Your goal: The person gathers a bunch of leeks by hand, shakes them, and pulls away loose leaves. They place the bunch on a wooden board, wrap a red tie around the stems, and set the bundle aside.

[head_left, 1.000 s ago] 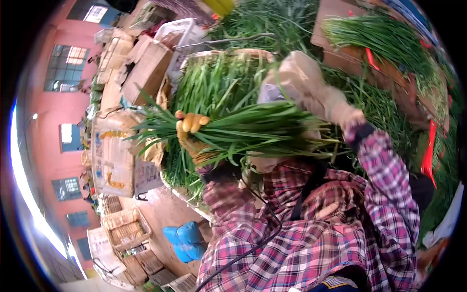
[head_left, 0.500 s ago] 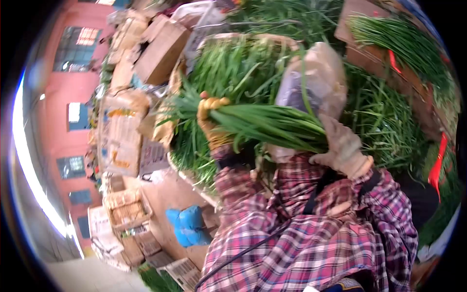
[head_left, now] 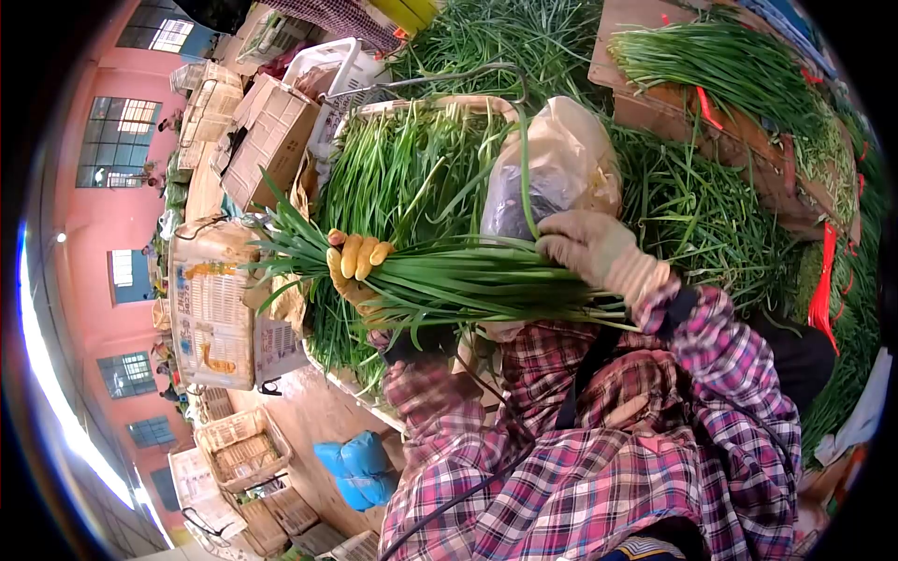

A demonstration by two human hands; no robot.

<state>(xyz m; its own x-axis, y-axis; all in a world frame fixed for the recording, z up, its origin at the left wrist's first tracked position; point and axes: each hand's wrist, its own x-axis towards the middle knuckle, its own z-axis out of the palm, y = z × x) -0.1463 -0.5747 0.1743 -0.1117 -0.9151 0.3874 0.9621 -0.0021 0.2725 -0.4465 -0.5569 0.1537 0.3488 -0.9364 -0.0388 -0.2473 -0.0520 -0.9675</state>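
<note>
A long bunch of garlic chives point(head_left: 468, 280) lies crosswise in front of me. My left hand point(head_left: 355, 266), in a yellow glove, is wrapped round it near its leafy left end. My right hand point(head_left: 594, 252), in a beige glove, is at the bunch's right part, fingers drawn together. A single chive blade point(head_left: 526, 178) rises from its fingertips, beside a pale plastic bag point(head_left: 571, 150) with something dark inside. Behind the bunch, more loose chives point(head_left: 402, 168) fill a large basket point(head_left: 510, 107).
At the right, chives with red ties point(head_left: 720, 70) lie on cardboard point(head_left: 645, 103). Loose greens point(head_left: 702, 215) spread below them. Cartons point(head_left: 271, 131), a white crate point(head_left: 351, 65) and wicker baskets point(head_left: 243, 449) stand at the left. A blue bag point(head_left: 360, 467) is on the floor.
My right hand has moved forward from the bunch's right end to the base of the single blade. My left hand keeps its hold. The whole view has shifted.
</note>
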